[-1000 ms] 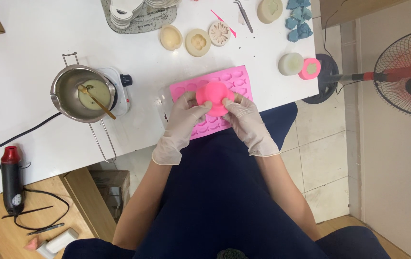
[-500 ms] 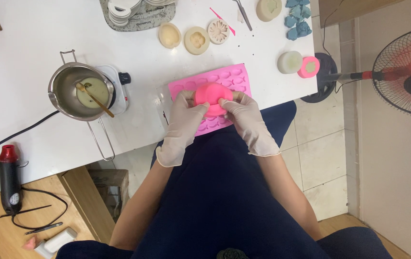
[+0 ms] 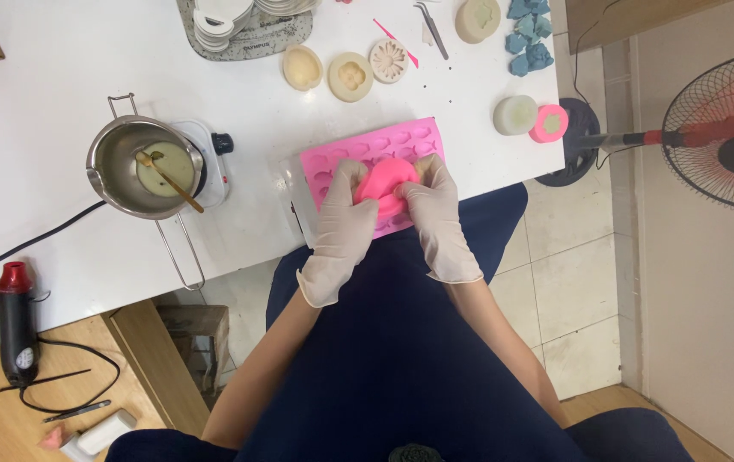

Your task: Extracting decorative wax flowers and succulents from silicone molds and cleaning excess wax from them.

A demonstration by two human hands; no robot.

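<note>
The white tabletop (image 3: 59,51) filled the upper left of the view, and a standing fan (image 3: 718,133) stood on the tiled floor at three o'clock from the hands. On the tabletop, at nine o'clock from the hands, a steel melting pot (image 3: 140,167) with a wooden stick in it sat on a small white hot plate (image 3: 213,158). A pink silicone mold tray (image 3: 401,139) with many small cavities lay flat at the tabletop's near edge, reaching toward twelve o'clock from the hands.

Over that tray, the round pink mold (image 3: 384,181) was held between both gloved hands, partly covering the tray's middle. The left hand (image 3: 341,227) gripped its nine o'clock side, fingers curled over the rim, forearm running down toward seven o'clock. The right hand (image 3: 435,218) pinched its three o'clock side, thumb pressed onto the top, forearm trailing toward five o'clock. Both hands were closed on the mold, wrists close together above the dark blue lap.

Farther off, at twelve o'clock, three small cream round molds (image 3: 350,75) lay in a row, and at two o'clock a small pink mold (image 3: 548,123) sat just beside a pale cylinder (image 3: 515,115).
</note>
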